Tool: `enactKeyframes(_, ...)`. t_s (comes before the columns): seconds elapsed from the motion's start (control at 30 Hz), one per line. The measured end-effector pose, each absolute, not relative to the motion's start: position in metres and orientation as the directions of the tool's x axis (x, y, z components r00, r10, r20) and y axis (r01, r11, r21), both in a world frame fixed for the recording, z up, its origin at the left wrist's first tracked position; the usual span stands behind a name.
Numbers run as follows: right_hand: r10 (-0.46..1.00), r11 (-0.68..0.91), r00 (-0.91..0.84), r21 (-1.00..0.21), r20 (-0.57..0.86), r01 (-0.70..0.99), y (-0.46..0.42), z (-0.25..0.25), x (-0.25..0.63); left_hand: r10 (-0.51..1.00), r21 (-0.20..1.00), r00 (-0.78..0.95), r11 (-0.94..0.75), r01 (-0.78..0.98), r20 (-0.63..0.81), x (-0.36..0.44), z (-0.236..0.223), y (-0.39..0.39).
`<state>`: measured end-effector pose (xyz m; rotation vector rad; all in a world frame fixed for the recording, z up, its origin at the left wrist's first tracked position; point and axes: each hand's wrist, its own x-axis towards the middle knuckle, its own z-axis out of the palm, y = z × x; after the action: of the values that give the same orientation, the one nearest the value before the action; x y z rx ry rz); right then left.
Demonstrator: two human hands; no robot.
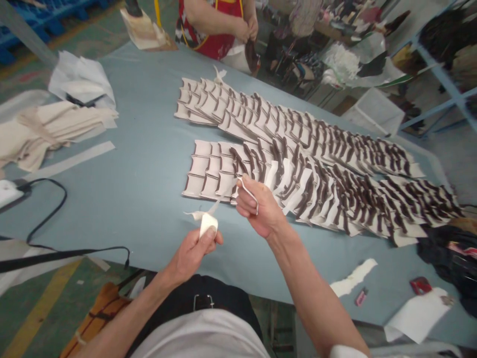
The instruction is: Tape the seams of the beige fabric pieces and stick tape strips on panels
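Note:
My left hand [196,251] is closed, thumb pressed on a small folded cream piece [208,224], maybe fabric or paper. Higher and to the right, my right hand [261,206] pinches a thin white strip [248,193] that curls over its fingers. A pale, see-through strip [219,200] runs between the two hands; where it joins either piece is unclear. Just beyond my right hand lies the near row of overlapping pale panels with dark brown edges [197,164], with several loose white strips [287,174] on top. A second such row [238,107] lies behind it.
Cream fabric pieces [55,127] and a white bag [82,79] lie at the left, near a black cable [63,206]. At the right are a torn cream strip [354,278], a small pink item [361,297] and white sheet [417,315]. Another person [219,25] stands across the table.

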<state>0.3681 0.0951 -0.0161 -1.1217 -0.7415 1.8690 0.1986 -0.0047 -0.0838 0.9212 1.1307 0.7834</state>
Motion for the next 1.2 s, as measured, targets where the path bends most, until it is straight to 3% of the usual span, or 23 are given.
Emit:
enactKeyframes(0.23, 0.880, -0.461, -0.077, -0.802, -0.469, -0.379, 0.172, -0.019, 0.405, 0.801, 0.873, 0.359, 0.476, 0.106, -0.480, 0.202, -0.081, -0.034)
enactKeyframes(0.4, 0.913, -0.383, 0.034, -0.881, -0.407, -0.278, 0.216, -0.008, 0.458, 0.785, 0.799, 0.150, 0.588, 0.122, -0.601, 0.210, -0.093, -0.050)
enactKeyframes(0.67, 0.893, -0.429, 0.079, -0.891, -0.443, -0.150, 0.245, -0.007, 0.503, 0.787, 0.793, -0.108, 0.607, -0.038, -0.608, 0.205, -0.098, -0.018)
enactKeyframes(0.83, 0.886, -0.439, 0.089, -0.885, -0.455, -0.156, 0.231, -0.033, 0.494, 0.768, 0.797, -0.217, 0.593, -0.114, -0.603, 0.199, -0.107, -0.007)
enactKeyframes(1.2, 0.811, -0.528, 0.154, -0.820, -0.564, -0.223, 0.136, -0.124, 0.436, 0.778, 0.786, -0.122, 0.600, -0.151, -0.617, 0.194, -0.119, 0.003)
